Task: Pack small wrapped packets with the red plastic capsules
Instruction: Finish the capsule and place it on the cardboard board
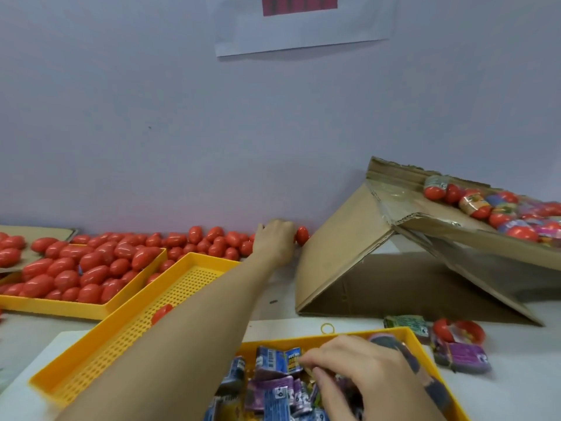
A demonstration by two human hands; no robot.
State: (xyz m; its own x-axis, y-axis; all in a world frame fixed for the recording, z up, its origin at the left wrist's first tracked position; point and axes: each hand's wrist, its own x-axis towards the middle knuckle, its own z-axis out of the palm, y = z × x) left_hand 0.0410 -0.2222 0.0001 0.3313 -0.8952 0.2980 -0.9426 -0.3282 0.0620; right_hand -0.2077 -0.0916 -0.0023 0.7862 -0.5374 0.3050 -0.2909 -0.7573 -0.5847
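Loose red plastic capsules (212,241) lie along the wall at the back. My left hand (274,241) reaches out to them, and its curled fingertips hold one upright red capsule (302,235) at the right end of the row. Small blue and purple wrapped packets (273,390) fill a yellow tray (303,337) at the near edge. My right hand (358,369) is down among these packets, its curled fingers pinching one of them.
A yellow tray (60,305) full of capsules sits at the left. A perforated yellow tray (188,278) holds one capsule (161,311). A tilted cardboard box (349,259) with wrapped capsules (485,205) stands at the right. Open capsule halves (458,329) and loose packets (461,357) lie beside it.
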